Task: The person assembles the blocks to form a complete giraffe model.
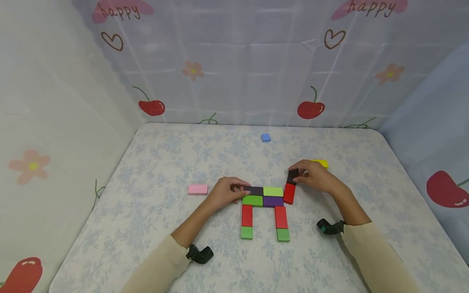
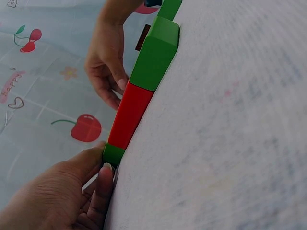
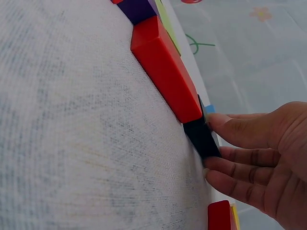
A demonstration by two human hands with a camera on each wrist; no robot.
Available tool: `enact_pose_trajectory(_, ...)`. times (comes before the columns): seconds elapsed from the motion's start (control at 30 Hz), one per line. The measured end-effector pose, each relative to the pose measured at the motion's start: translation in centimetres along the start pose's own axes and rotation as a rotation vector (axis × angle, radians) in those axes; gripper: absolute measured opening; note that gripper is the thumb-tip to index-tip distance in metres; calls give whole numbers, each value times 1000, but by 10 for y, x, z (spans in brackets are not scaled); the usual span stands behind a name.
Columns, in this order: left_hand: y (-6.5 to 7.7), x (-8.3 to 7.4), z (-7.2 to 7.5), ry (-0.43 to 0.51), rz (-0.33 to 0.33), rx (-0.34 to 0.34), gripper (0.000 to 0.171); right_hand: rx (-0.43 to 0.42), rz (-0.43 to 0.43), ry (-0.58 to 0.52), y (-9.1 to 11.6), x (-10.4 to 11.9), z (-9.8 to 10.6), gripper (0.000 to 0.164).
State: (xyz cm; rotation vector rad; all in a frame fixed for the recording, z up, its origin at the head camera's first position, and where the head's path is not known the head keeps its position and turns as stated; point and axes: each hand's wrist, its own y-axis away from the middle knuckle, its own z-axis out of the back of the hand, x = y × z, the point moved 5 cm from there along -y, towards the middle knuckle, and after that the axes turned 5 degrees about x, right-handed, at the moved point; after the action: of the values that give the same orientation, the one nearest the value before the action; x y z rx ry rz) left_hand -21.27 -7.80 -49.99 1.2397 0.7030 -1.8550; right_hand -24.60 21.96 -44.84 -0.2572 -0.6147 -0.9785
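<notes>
Flat coloured blocks form a figure on the table. Its top row has a dark block (image 1: 257,191) beside a lime block (image 1: 272,191); under them lie a green block (image 1: 253,201) and a purple block (image 1: 272,201). My left hand (image 1: 224,193) pinches the dark block's left end with thumb and fingers. At the figure's right, a red block (image 1: 289,193) stands slanted, its lower end beside the purple one. My right hand (image 1: 316,175) pinches a black block (image 3: 202,138) against the red block's upper end. Two legs of red blocks (image 1: 281,217) end in green blocks (image 1: 283,235).
A pink block (image 1: 198,189) lies to the left and a small blue block (image 1: 266,138) near the back edge. The yellow block (image 1: 321,163) is partly hidden behind my right hand. Another red block (image 3: 219,216) appears low in the right wrist view. Curtains surround the table (image 1: 165,154).
</notes>
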Motion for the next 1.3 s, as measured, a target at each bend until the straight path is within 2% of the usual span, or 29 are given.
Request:
enact_pose_trajectory(0.33,1,-1,0,25,9,-13,23,24,-22,-13,0,2,0,41)
enact_pose_trajectory(0.67,0,-2,0,23,6,-12,21,-69,-139,-13,-1,-9,0,33)
enact_pose_trajectory(0.97,0,-1,0,21,0,-10,21,-81,-161,-47,1,-13,0,31)
enact_pose_trajectory(1.13,0,-3,0,12,3,-11,21,-124,-168,-22,9,-10,16,31)
enact_pose_trajectory(1.3,1,-3,-1,12,4,-21,24,-193,-257,11,26,-20,45,33)
